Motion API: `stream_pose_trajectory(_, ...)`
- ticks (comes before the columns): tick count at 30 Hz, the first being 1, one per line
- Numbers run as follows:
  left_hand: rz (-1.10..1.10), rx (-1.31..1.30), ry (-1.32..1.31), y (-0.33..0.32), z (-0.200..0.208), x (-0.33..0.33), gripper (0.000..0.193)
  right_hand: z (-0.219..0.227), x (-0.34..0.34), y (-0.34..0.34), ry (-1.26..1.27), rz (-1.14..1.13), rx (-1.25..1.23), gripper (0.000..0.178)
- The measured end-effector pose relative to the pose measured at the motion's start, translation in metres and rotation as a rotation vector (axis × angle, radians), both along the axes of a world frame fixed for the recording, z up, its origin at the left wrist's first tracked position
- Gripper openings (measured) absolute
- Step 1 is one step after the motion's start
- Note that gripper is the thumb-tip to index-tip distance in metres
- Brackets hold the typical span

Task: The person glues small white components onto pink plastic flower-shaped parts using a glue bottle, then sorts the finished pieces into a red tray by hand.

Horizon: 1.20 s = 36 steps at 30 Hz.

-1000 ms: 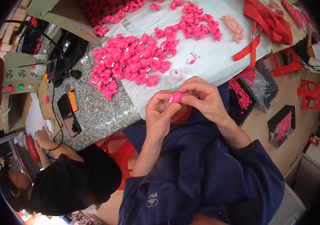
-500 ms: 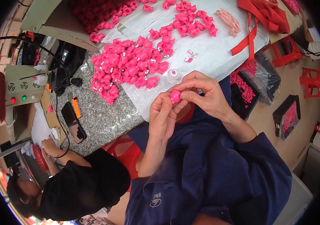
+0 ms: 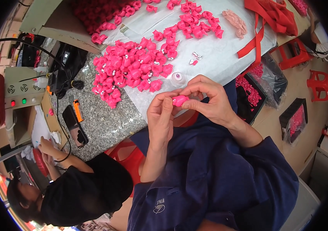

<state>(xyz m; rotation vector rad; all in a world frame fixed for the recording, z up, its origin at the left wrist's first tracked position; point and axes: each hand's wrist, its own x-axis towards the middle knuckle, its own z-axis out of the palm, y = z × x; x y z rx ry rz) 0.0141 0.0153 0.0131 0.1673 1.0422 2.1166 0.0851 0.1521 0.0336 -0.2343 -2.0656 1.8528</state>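
A small rounded pink plastic piece (image 3: 179, 101) is pinched between my two hands, over the near edge of the table. My left hand (image 3: 161, 113) grips its left end with thumb and fingers. From the right, the thumb and fingertips of my right hand (image 3: 207, 97) close on its other end. Just beyond my hands stands a small white bottle (image 3: 178, 77) with a purple-tinted tip. To the left lies a large heap of pink pieces (image 3: 127, 67), several with small silvery-white parts on them. A few loose silvery-white parts (image 3: 194, 57) rest on the white sheet.
More pink pieces (image 3: 194, 23) lie farther back. A red cloth bag (image 3: 273, 17) hangs at the far right edge. Left are a phone (image 3: 73, 125), an orange cutter (image 3: 78, 111) and a co-worker in black (image 3: 89, 188). Black bins (image 3: 294, 120) and red stools (image 3: 319, 85) stand right.
My hands have turned the pink piece so it now lies more sideways, and moved slightly left. The co-worker's hands have shifted slightly at the left.
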Motion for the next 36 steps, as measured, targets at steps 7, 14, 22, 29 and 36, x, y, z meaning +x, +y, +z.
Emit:
stream_pose_trajectory(7,0.07,-0.049,0.189,0.003,-0.004,0.006,0.032,-0.02,-0.001,-0.003,-0.049,-0.011,-0.307,0.016)
stream_pose_trajectory(14,0.064,-0.013,0.121,0.003,-0.006,0.003,0.028,-0.026,-0.004,-0.005,-0.009,0.017,-0.354,0.016)
stream_pose_trajectory(22,0.107,-0.04,0.23,0.002,-0.008,0.001,0.019,-0.022,-0.007,-0.012,-0.001,0.005,-0.438,0.015)
stream_pose_trajectory(29,0.119,-0.101,0.257,0.001,-0.007,-0.003,0.018,-0.022,-0.006,-0.009,0.027,-0.057,-0.196,0.025)
stream_pose_trajectory(36,0.194,-0.171,0.328,-0.006,-0.012,-0.009,0.02,-0.009,-0.016,0.006,-0.019,-0.354,0.322,0.036)
